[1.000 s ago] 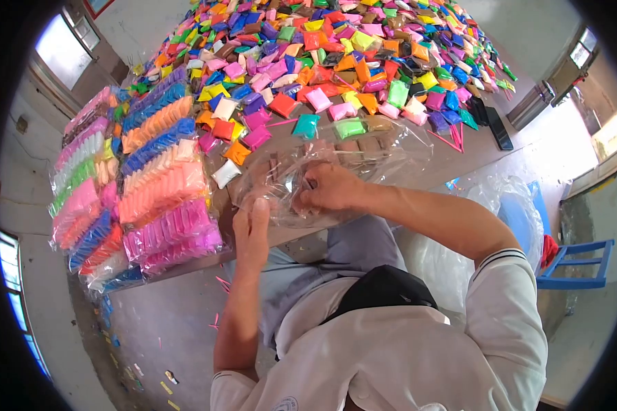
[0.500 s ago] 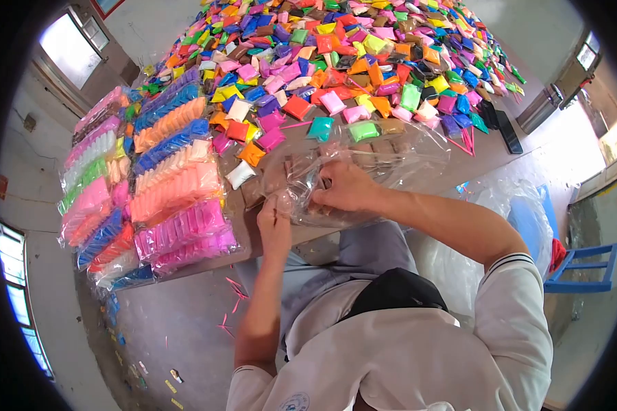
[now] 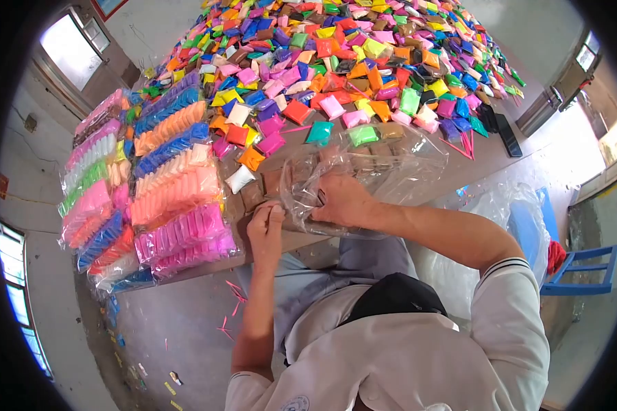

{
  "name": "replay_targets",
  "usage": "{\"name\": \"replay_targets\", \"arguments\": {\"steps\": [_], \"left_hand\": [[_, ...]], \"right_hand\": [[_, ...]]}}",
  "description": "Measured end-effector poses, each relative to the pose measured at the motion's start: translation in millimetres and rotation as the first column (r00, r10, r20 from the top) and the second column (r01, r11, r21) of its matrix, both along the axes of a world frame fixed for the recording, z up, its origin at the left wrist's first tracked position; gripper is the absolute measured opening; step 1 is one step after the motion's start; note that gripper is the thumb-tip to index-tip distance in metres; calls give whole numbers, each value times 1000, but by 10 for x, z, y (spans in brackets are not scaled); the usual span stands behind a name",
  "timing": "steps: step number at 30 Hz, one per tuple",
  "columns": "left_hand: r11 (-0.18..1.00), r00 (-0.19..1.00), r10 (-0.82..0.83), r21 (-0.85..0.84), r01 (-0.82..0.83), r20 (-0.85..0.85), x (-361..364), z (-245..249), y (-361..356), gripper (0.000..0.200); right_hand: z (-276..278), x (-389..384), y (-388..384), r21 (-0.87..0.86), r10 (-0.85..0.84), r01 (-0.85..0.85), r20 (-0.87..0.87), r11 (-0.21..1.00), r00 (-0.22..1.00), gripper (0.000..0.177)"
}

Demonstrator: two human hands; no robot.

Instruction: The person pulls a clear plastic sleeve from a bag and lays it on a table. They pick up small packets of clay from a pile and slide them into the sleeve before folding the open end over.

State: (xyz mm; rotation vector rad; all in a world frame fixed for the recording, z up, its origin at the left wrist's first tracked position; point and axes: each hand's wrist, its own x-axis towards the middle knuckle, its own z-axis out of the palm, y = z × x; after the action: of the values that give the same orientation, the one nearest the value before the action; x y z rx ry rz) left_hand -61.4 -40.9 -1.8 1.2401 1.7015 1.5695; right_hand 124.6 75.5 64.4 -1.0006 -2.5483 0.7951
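Observation:
A clear plastic bag [image 3: 418, 161] lies across the table's front edge, with brown packets [image 3: 371, 156] showing through it. My right hand [image 3: 347, 200] is closed at the bag's near-left part, its fingers curled in the film. To the left of the bag's mouth, my left hand [image 3: 264, 231] has its fingers drawn together; whatever they may grip is hidden. Just beyond those fingers lie loose brown packets [image 3: 252, 196], and a white packet [image 3: 240, 179] rests behind them.
A large heap of small coloured packets [image 3: 308, 75] covers the table's far part. Bagged rows of packets, including pink ones [image 3: 185, 240], stand at the left. A black phone [image 3: 507, 135] lies at the right edge. Beside me are plastic sheeting [image 3: 459, 250] and a blue chair [image 3: 583, 270].
My left hand has moved left and slightly toward me, away from the bag. The right hand has shifted a little nearer, and the bag's left end has drawn right, exposing brown packets.

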Motion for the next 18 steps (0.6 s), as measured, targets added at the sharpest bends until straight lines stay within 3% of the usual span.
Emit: {"name": "replay_targets", "arguments": {"steps": [3, 5, 9, 12, 18], "left_hand": [[1000, 998, -21, 18, 22, -53, -88, -32, -30, 21], [995, 981, -68, 58, 80, -183, -30, 0, -18, 19], [994, 965, -71, 67, 91, -254, 92, 33, -35, 15], [996, 977, -69, 47, 80, -204, 108, 38, -52, 15], [998, 992, -20, 60, 27, -125, 99, -58, -21, 23]], "right_hand": [[51, -19, -38, 28, -16, 16, -2, 999, 1000, 41], [186, -24, -126, -97, -10, 16, 62, 995, 998, 40], [212, -36, -139, -246, 93, -66, 99, 967, 991, 41], [358, 35, -150, -309, 145, -113, 82, 944, 986, 48], [-55, 42, 7, -98, 310, -319, -95, 943, 946, 47]]}}
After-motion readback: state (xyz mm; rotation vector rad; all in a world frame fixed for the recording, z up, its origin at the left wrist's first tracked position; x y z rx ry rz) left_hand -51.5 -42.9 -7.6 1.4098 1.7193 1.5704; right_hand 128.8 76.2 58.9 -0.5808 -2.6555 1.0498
